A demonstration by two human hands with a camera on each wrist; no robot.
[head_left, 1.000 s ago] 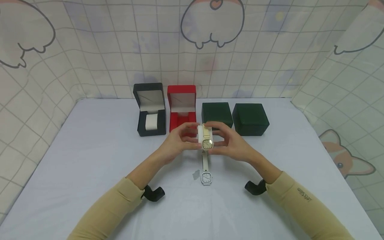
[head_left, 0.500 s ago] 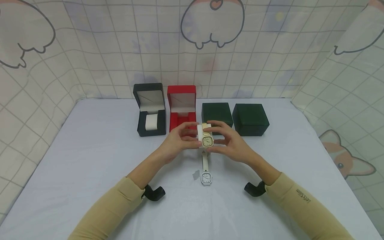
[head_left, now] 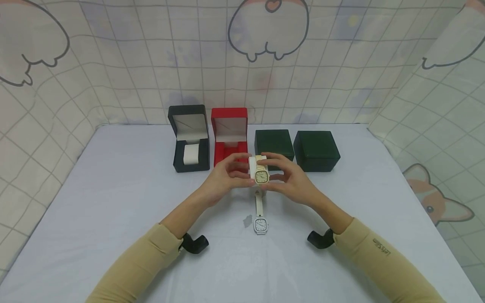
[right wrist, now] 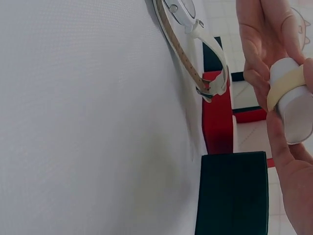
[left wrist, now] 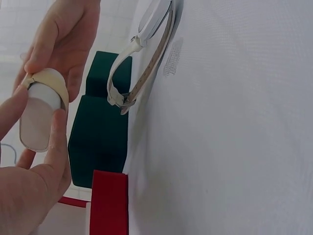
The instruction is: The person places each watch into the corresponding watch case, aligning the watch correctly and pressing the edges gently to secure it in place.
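Note:
A white watch cushion [head_left: 251,167] is held up above the table by my left hand [head_left: 219,181], its fingers and thumb pinching its left side. Round this cushion goes a gold-coloured wristwatch [head_left: 261,176] with a cream strap [right wrist: 284,88]. My right hand [head_left: 293,181] grips the watch and cushion from the right, with a finger over the strap near the dial. In the left wrist view, the cushion's flat end [left wrist: 35,127] faces the camera. Below both hands, a white wristwatch [head_left: 260,225] lies on the table, its strap buckled in a loop.
Behind the hands stand an open black watch box [head_left: 203,155] with a white cushion [head_left: 191,154], an open red watch box [head_left: 229,112] partly covered by my left hand, and two closed dark green boxes [head_left: 274,141]. A grey patch [head_left: 248,220] marks the tablecloth.
The gold watch and cushion have tilted and risen slightly. A finger of my right hand has shifted onto the strap. My left hand has hardly moved; the boxes and white watch are unchanged.

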